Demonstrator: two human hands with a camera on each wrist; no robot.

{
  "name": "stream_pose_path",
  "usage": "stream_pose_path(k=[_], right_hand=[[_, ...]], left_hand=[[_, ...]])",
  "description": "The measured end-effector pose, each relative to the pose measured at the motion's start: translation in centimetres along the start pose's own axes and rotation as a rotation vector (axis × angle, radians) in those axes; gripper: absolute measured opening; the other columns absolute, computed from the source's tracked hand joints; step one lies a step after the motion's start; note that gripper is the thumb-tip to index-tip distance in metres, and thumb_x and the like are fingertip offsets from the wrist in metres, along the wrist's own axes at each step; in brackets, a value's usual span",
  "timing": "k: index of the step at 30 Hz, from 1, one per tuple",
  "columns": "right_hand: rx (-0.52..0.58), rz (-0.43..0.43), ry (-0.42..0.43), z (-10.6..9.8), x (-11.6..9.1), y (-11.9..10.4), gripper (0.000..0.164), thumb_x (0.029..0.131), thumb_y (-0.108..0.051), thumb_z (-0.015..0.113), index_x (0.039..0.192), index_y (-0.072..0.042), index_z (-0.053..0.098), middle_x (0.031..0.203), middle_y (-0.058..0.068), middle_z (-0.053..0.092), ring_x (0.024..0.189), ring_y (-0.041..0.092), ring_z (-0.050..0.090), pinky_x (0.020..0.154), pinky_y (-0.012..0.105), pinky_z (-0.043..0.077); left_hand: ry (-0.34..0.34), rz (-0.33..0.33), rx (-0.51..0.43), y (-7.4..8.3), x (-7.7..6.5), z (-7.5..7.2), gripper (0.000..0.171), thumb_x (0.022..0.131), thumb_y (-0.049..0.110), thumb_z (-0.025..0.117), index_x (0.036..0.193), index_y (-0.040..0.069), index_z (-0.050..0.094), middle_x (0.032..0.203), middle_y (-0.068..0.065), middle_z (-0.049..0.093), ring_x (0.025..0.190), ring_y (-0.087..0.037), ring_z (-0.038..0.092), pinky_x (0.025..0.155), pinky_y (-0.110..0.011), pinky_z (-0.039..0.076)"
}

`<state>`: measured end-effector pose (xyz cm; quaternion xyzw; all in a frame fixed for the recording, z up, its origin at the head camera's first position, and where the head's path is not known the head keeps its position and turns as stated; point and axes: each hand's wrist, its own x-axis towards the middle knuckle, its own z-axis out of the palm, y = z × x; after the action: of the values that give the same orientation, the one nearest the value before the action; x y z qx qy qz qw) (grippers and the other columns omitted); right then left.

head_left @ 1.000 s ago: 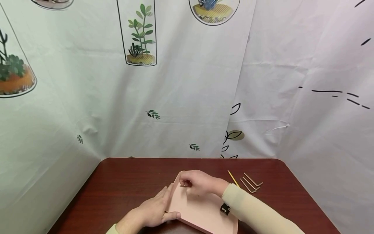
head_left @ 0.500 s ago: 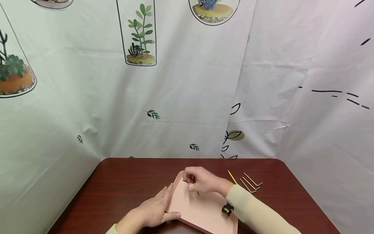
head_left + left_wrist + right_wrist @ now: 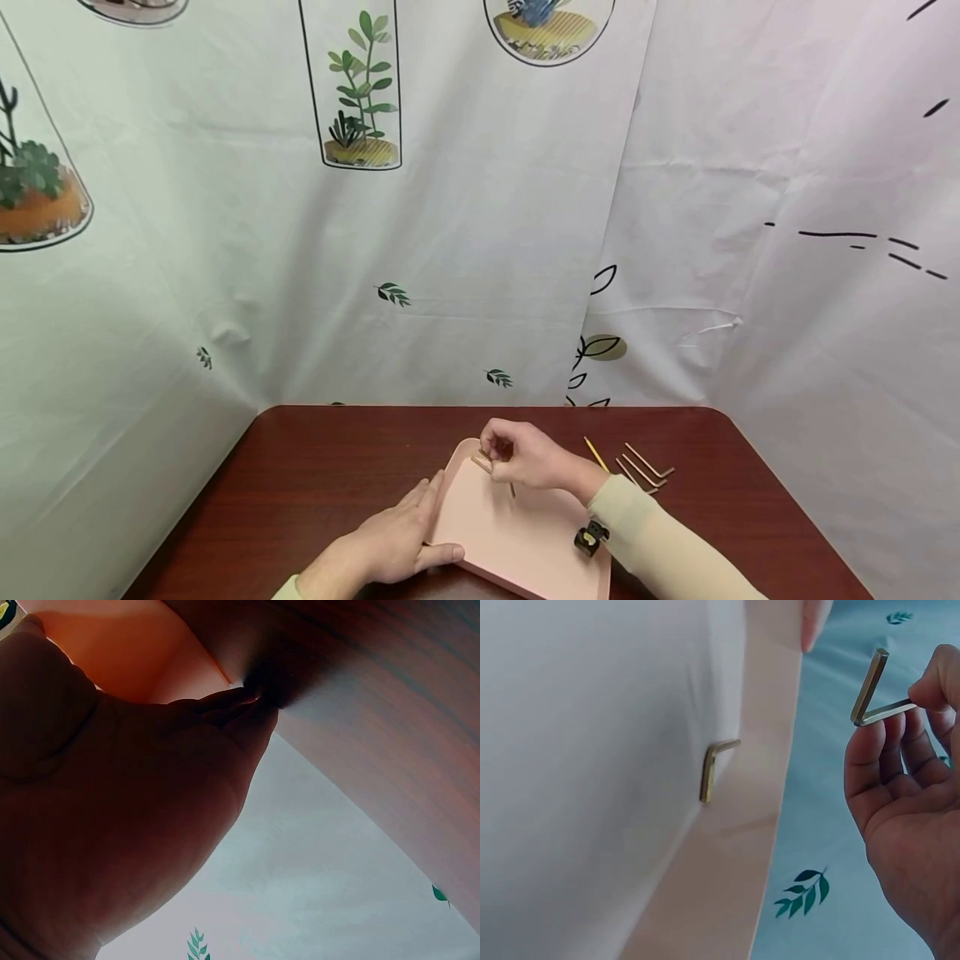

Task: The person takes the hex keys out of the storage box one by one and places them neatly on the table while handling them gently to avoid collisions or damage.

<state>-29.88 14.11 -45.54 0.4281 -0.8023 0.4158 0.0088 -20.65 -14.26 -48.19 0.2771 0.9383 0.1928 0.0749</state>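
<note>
My right hand (image 3: 525, 454) is over the far end of a shallow pink tray (image 3: 480, 521). In the right wrist view, its thumb and fingers pinch a brass-coloured L-shaped hex key (image 3: 871, 697). Another hex key (image 3: 710, 772) rests inside the tray, against its wall. The head view shows short brass pieces beside the right fingers, but the hand partly hides them, and I cannot tell which key each belongs to. My left hand (image 3: 401, 529) lies along the tray's left side with straight fingers. Its thumb touches the near edge.
Several L-shaped hex keys (image 3: 647, 468) lie on the dark wooden table (image 3: 337, 458), right of the tray. Next to them lies a thin yellow stick (image 3: 596, 454), partly behind the right forearm. A small black device (image 3: 591, 539) hangs at the right sleeve. White printed cloth (image 3: 450, 233) surrounds the table.
My right hand has moved slightly up and to the right, away from the tray's left side, still pinching the key. More brass shows by its fingers. The left hand and tray have stayed put.
</note>
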Motion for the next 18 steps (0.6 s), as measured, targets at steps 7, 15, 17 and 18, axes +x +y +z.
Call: stream_pose_path(k=[7,15,17,18], right_hand=[[0.116,0.092,0.047,-0.8,-0.6,-0.3,0.04,0.077,0.015,0.072,0.1,-0.017,0.063,0.087,-0.006,0.059,0.083,0.009,0.058,0.071,0.023,0.049],[0.238,0.132,0.084,-1.2,-1.4,-0.2,0.033,0.082,0.017,0.068,0.103,-0.008,0.064,0.09,-0.001,0.059,0.084,0.013,0.056,0.071,0.024,0.048],[0.236,0.137,0.088,-1.3,-1.6,0.0,0.031,0.084,0.018,0.067,0.105,-0.005,0.063,0.092,0.0,0.06,0.084,0.013,0.056,0.071,0.024,0.047],[0.23,0.138,0.09,-1.3,-1.7,0.0,0.031,0.084,0.019,0.067,0.106,-0.003,0.063,0.092,0.001,0.06,0.083,0.013,0.056,0.07,0.024,0.047]], left_hand=[[0.012,0.014,0.002,0.0,0.0,0.0,0.119,0.1,0.073,0.069,0.171,-0.012,0.023,0.174,-0.03,0.037,0.16,-0.046,0.04,0.116,-0.064,0.048],[0.017,0.021,-0.005,0.0,0.0,0.0,0.119,0.1,0.073,0.069,0.171,-0.011,0.022,0.173,-0.031,0.037,0.159,-0.047,0.041,0.116,-0.064,0.048],[0.015,0.017,-0.012,0.0,0.0,0.0,0.119,0.1,0.072,0.07,0.171,-0.011,0.022,0.173,-0.032,0.037,0.159,-0.047,0.041,0.116,-0.065,0.048],[0.012,0.016,-0.017,0.0,0.0,0.0,0.119,0.1,0.072,0.07,0.171,-0.011,0.022,0.172,-0.032,0.037,0.159,-0.047,0.041,0.115,-0.065,0.048]])
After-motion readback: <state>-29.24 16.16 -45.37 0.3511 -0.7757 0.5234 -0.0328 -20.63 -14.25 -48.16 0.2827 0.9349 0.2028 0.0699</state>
